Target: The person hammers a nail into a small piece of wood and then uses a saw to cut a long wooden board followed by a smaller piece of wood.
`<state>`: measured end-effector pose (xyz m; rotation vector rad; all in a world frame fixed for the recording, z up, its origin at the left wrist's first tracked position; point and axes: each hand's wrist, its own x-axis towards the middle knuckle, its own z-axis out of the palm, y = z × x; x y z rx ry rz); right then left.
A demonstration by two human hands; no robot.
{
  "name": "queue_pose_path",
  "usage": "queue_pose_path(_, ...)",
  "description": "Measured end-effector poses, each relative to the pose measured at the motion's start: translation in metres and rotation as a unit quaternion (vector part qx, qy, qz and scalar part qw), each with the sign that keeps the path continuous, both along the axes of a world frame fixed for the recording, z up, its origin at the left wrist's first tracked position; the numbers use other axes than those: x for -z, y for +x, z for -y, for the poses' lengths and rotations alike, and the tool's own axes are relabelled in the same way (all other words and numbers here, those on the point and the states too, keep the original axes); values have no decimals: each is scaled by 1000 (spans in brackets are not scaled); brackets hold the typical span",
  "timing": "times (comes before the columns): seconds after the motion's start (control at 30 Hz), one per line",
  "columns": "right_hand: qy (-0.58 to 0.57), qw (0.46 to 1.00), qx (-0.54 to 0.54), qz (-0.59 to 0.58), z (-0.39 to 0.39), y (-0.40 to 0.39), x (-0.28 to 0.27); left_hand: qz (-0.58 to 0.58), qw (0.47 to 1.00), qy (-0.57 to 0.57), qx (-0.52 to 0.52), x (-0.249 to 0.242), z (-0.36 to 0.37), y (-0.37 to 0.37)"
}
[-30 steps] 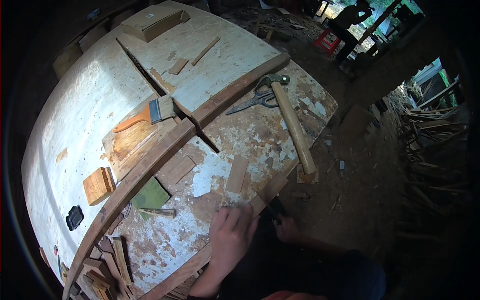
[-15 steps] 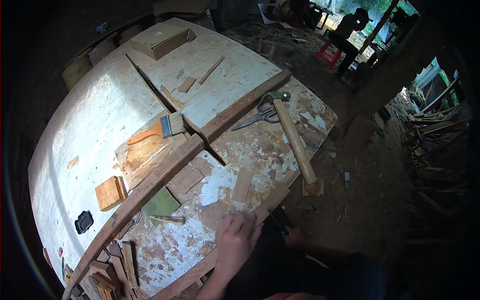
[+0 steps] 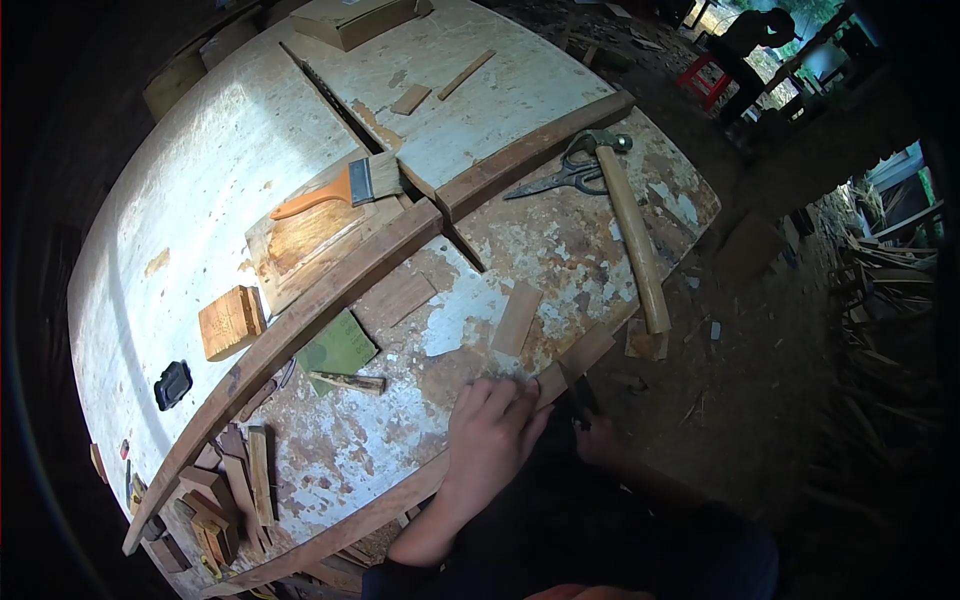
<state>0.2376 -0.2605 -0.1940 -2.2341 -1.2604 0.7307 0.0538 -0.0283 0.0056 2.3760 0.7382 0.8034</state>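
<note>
My left hand [image 3: 492,435] presses on a thin wooden strip [image 3: 585,357] at the worktable's near edge, its fingers bent around the strip's near end. Below the edge, in shadow, my right hand [image 3: 600,440] is closed on the handle of a dark-bladed tool [image 3: 578,392], whose blade reaches up to the strip. The tool's exact kind is hard to make out. A small flat wood piece [image 3: 517,318] lies just beyond the strip. To its right rests a claw hammer [image 3: 635,235], its head beside black scissors [image 3: 565,180].
A long wooden rail [image 3: 340,290] crosses the worktable [image 3: 130,230]. Beyond it lie an orange-handled brush [image 3: 345,187], a wood block [image 3: 230,322] and a cardboard box [image 3: 350,22]. Green sandpaper [image 3: 340,350] and wood offcuts are nearer. A person [image 3: 745,50] sits far back.
The view has shifted, so the table's contents appear farther left-down or right-up. My left hand stays on the strip, and my right hand with the tool remains below its edge.
</note>
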Motion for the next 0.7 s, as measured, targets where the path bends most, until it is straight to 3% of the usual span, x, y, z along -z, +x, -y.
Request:
queue_pose_path(0.1, 37, 999, -12, 25, 6, 5, 11, 12, 1000, 18, -1, 4, -2, 2)
queue_pose_path(0.23, 40, 999, -4, 8, -27, -1, -29, -6, 1000, 6, -2, 3, 4, -1)
queue_pose_path(0.4, 64, 996, -47, 25, 5, 16, 3, 12, 1000, 12, -2, 5, -1, 4)
queue_pose_path(0.53, 81, 996, -28, 5, -30, 9, -37, 12, 1000, -2, -3, 3, 1, 2)
queue_pose_path(0.63, 19, 999, -34, -31, -2, 17, -3, 24, 1000, 2, 2, 4, -1, 1)
queue_pose_path(0.7, 53, 998, -21, -2, -14, 15, -6, 29, 1000, 9, -2, 8, -4, 4)
